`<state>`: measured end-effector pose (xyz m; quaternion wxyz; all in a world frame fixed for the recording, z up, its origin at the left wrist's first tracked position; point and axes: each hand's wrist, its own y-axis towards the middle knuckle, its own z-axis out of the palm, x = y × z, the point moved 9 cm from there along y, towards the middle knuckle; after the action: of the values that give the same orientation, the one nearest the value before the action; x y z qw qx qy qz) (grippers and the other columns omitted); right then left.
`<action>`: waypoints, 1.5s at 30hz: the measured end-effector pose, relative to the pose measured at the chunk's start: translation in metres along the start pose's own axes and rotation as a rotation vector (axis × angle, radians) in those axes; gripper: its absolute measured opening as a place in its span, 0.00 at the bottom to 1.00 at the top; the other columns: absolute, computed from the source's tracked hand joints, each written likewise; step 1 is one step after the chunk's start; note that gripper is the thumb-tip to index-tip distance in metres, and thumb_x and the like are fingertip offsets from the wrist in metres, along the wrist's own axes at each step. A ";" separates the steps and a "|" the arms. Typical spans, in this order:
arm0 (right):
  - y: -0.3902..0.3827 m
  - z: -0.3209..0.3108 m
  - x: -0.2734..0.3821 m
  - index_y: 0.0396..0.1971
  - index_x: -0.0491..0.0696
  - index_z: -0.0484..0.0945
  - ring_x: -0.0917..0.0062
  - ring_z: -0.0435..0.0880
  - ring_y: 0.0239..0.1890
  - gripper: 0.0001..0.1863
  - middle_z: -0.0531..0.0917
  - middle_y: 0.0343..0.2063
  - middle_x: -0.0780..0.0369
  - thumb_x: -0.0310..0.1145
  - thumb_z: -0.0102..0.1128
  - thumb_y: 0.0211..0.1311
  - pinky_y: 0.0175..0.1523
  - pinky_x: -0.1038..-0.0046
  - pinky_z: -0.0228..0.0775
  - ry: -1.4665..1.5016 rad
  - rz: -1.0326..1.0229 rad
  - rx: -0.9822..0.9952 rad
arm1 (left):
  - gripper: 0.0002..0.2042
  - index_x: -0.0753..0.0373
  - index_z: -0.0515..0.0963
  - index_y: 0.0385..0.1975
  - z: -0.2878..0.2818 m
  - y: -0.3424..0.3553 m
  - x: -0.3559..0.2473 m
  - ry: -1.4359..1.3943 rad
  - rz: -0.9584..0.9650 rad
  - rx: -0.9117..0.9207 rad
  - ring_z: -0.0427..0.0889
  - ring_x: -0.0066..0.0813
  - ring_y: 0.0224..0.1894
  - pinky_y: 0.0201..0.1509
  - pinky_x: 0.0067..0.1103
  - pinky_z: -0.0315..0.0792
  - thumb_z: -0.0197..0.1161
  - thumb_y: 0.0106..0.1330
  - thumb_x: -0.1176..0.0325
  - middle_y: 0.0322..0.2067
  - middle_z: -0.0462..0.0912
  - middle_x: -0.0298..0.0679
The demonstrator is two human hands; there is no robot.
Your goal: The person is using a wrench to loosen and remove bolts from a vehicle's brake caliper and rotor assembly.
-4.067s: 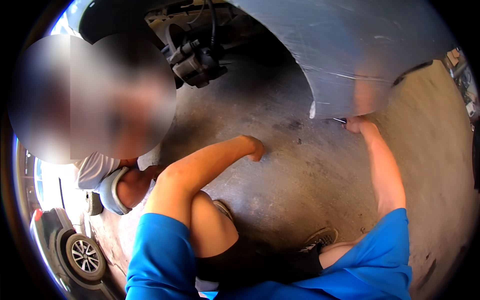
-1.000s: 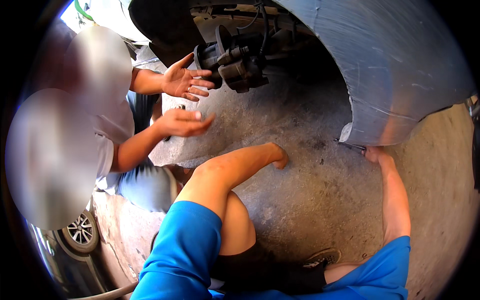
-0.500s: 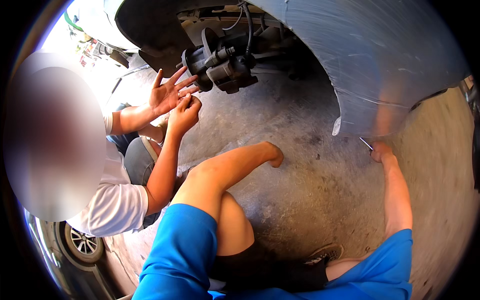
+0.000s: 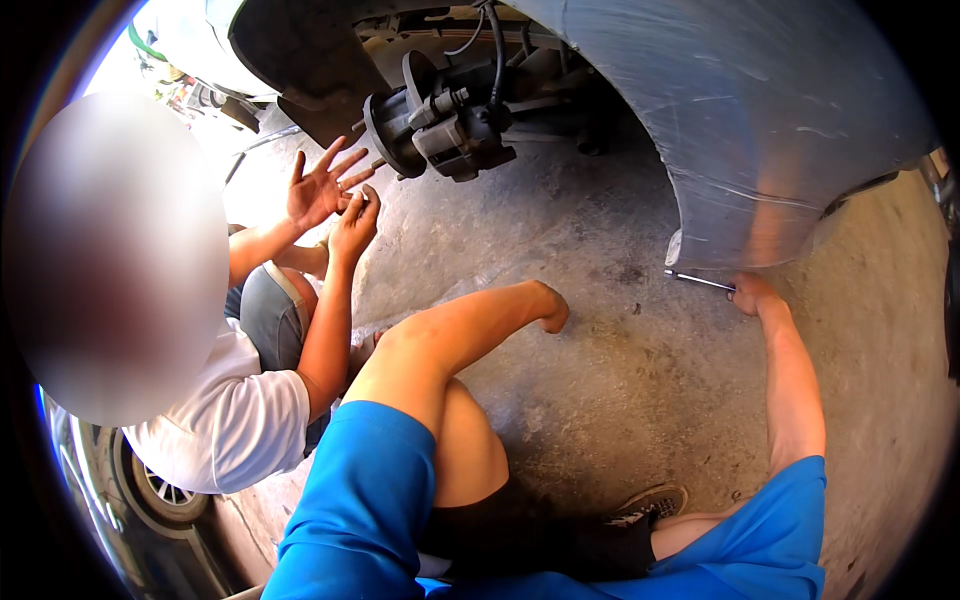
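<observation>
A slim silver wrench (image 4: pixel 704 281) is gripped in my right hand (image 4: pixel 754 294), which is closed round its end. The wrench points left, its darker head just below the lower corner of the car's grey body panel (image 4: pixel 770 130). My left arm is bent across my knee, and my left hand (image 4: pixel 550 307) hangs over the concrete floor with its fingers hidden. Up ahead, a wheel hub with a brake caliper (image 4: pixel 452 148) shows bare inside the wheel arch, apart from both my hands.
At the left a co-worker in a white shirt (image 4: pixel 235 420) crouches, one hand spread (image 4: pixel 318 192) and the other (image 4: pixel 352 228) pinched beside it, near the hub. A dark car with a wheel (image 4: pixel 165 492) stands behind at lower left. My shoe (image 4: pixel 655 502) rests on the floor.
The wrench has swung from pointing up and left to nearly level, with more of it showing. The co-worker's hands have shifted slightly left, away from the hub. My left arm stays still.
</observation>
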<state>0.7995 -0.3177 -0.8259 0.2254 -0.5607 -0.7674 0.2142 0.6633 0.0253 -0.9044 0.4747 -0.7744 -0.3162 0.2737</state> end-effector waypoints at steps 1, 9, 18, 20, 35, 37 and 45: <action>0.000 0.002 0.005 0.45 0.51 0.80 0.58 0.78 0.50 0.16 0.81 0.45 0.54 0.36 0.55 0.56 0.53 0.62 0.71 0.001 -0.009 0.043 | 0.15 0.66 0.83 0.35 0.001 0.000 0.000 -0.003 -0.002 -0.002 0.80 0.44 0.44 0.47 0.38 0.71 0.55 0.49 0.71 0.40 0.83 0.49; 0.006 0.012 0.004 0.45 0.53 0.81 0.60 0.79 0.49 0.15 0.82 0.44 0.55 0.36 0.57 0.57 0.53 0.63 0.71 0.021 -0.022 0.053 | 0.15 0.65 0.83 0.35 -0.009 -0.007 -0.007 -0.002 0.013 -0.021 0.80 0.46 0.42 0.46 0.38 0.71 0.53 0.51 0.68 0.38 0.83 0.49; -0.003 0.001 0.015 0.45 0.53 0.81 0.61 0.79 0.49 0.16 0.82 0.45 0.56 0.34 0.57 0.55 0.53 0.64 0.71 0.049 0.000 0.074 | 0.16 0.69 0.82 0.37 -0.019 -0.034 -0.016 -0.005 0.009 0.007 0.80 0.48 0.45 0.47 0.36 0.72 0.51 0.54 0.70 0.41 0.82 0.51; -0.001 0.003 0.014 0.44 0.53 0.81 0.61 0.79 0.49 0.16 0.81 0.45 0.55 0.34 0.56 0.55 0.53 0.64 0.71 0.042 -0.011 0.058 | 0.16 0.69 0.82 0.38 -0.016 -0.031 -0.016 0.017 0.016 0.022 0.80 0.48 0.45 0.47 0.36 0.72 0.50 0.54 0.70 0.41 0.82 0.52; 0.006 0.004 0.014 0.44 0.52 0.81 0.60 0.79 0.49 0.16 0.81 0.45 0.54 0.33 0.56 0.55 0.54 0.63 0.70 0.033 -0.037 0.049 | 0.16 0.68 0.82 0.39 -0.016 -0.029 -0.014 0.013 0.015 0.000 0.80 0.48 0.46 0.49 0.36 0.72 0.51 0.54 0.70 0.41 0.82 0.51; 0.006 0.003 0.016 0.44 0.52 0.81 0.61 0.78 0.50 0.16 0.81 0.45 0.54 0.34 0.56 0.55 0.54 0.63 0.70 0.035 -0.046 0.034 | 0.16 0.68 0.82 0.39 -0.016 -0.030 -0.015 0.023 0.018 0.005 0.80 0.48 0.46 0.49 0.36 0.72 0.51 0.54 0.70 0.41 0.82 0.51; 0.003 0.002 0.010 0.45 0.53 0.81 0.61 0.79 0.50 0.16 0.81 0.46 0.54 0.34 0.56 0.54 0.54 0.63 0.70 0.047 -0.005 0.059 | 0.17 0.68 0.81 0.41 -0.024 -0.041 -0.020 0.024 0.003 0.018 0.79 0.48 0.47 0.49 0.36 0.72 0.51 0.56 0.69 0.43 0.82 0.50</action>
<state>0.7978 -0.3070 -0.8287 0.2603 -0.5569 -0.7566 0.2229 0.6581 0.0110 -0.8547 0.4849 -0.7738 -0.3071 0.2679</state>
